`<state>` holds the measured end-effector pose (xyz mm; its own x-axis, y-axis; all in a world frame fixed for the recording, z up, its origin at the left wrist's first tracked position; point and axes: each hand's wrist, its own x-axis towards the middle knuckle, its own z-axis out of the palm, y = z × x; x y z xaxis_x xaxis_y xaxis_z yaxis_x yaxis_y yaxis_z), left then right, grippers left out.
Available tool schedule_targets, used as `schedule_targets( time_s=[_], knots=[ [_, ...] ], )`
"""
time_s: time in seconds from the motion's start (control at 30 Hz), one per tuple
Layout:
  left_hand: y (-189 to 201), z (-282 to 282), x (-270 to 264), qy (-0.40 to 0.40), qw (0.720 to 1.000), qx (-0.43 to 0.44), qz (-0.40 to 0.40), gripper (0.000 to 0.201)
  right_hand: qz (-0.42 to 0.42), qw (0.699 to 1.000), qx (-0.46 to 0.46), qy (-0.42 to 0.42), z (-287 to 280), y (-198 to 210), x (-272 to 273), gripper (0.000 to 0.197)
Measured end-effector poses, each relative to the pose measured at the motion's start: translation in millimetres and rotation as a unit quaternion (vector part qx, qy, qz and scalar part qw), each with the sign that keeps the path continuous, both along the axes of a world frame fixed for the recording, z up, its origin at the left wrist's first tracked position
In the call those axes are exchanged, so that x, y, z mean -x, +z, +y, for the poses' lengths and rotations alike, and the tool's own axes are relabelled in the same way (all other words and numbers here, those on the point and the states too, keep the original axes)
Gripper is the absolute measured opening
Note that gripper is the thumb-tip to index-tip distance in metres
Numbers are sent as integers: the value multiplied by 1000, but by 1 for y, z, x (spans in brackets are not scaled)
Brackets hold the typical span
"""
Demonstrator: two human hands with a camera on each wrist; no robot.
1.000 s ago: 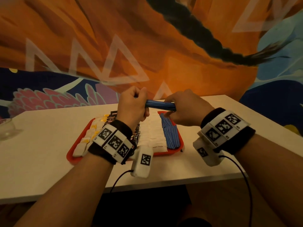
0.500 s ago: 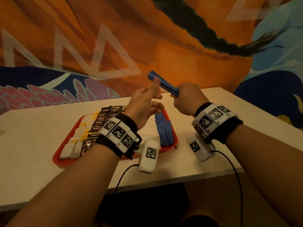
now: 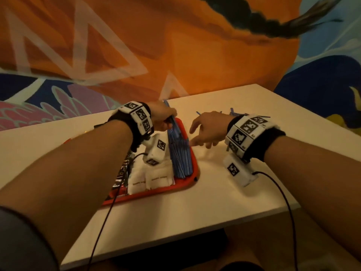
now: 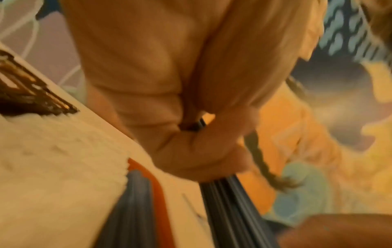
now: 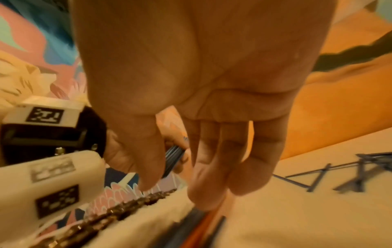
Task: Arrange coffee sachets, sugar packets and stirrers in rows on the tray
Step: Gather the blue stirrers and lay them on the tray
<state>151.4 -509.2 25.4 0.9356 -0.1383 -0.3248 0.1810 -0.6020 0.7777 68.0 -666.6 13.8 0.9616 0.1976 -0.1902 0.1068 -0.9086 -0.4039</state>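
Note:
A red tray [image 3: 192, 153] lies on the white table. It holds dark coffee sachets [image 3: 122, 173], white sugar packets [image 3: 152, 177] and a row of blue stirrers [image 3: 180, 157] at its right side. My left hand [image 3: 163, 119] grips a bundle of blue stirrers [image 4: 231, 201] over the tray's far right corner. My right hand [image 3: 205, 130] hovers beside the tray's right rim with fingers relaxed and empty, its index finger reaching toward the stirrer row. In the right wrist view the held bundle [image 5: 172, 158] shows behind my right hand's fingers [image 5: 212, 167].
Several loose blue stirrers [image 3: 234, 113] lie scattered on the table [image 3: 254, 173] behind my right wrist; the right wrist view shows those stirrers [image 5: 350, 172] too. A painted wall stands right behind the table. The table's near edge runs below my forearms.
The bundle of stirrers passed from my right hand to my left. Both hands dropped from above the table to the tray's right side, and my right hand let go.

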Motion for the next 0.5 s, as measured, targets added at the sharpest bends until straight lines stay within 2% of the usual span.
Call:
schedule_targets(
  time_s=[0.07,0.17,0.27,0.5],
  knots=[
    [-14,-1,-16,-13,997,-67,43,24,16,1000,14,2,-11,-13,-7,46],
    [-31,-5,-36,-5,991,-123,59,17,30,1000,6,4,-23,-23,-15,39],
    [-39,-9,-51,14,986,-147,73,13,36,999,-1,4,-30,-27,-22,35],
    [-36,-18,-49,3,979,-197,54,20,40,999,-8,5,-34,-30,-28,31]
  ],
)
